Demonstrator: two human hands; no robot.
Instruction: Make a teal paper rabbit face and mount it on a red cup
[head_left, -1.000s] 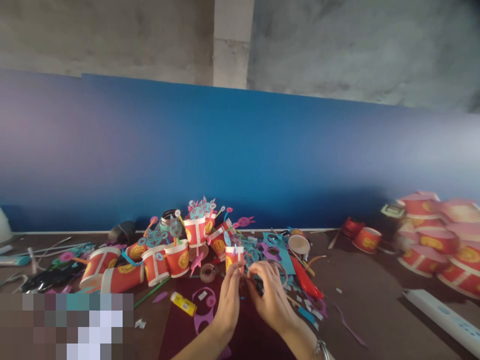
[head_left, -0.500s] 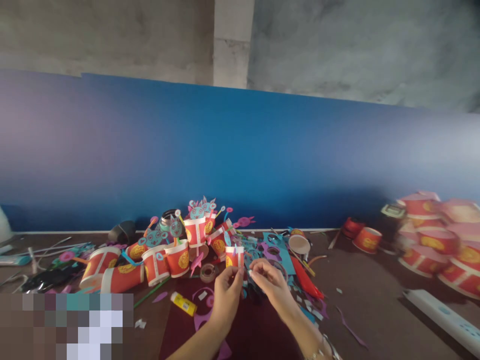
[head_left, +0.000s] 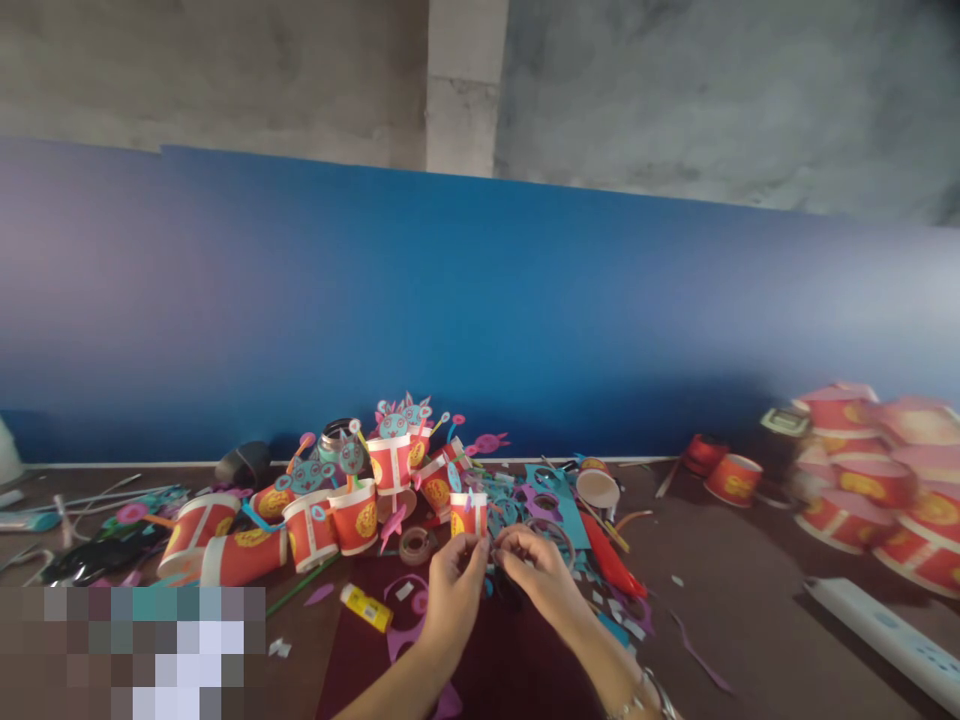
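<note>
My left hand (head_left: 454, 580) is closed, with thumb and fingertips pinched together. My right hand (head_left: 536, 572) sits just beside it, also in a pinch, its fingertips almost meeting the left ones. Whatever lies between the fingers is too small to make out. Directly behind the left fingertips stands a red and white paper cup (head_left: 469, 512), its lower part hidden; whether the hand touches it I cannot tell. A yellow glue stick (head_left: 367, 608) lies left of my left hand. Close to it is a purple cut-out paper sheet (head_left: 406, 643).
Several decorated red paper cups (head_left: 355, 517) crowd the left and middle, some tipped over. A tape roll (head_left: 416, 545) lies among them. To the right are a red pouch-like object (head_left: 613, 557), paper scraps (head_left: 634, 628), a white power strip (head_left: 885, 640) and stacked cups (head_left: 874, 480).
My right hand has moved slightly left, bringing its fingertips closer to the left ones. The small white bit seen at the right fingertips is less visible now. My left hand stays put.
</note>
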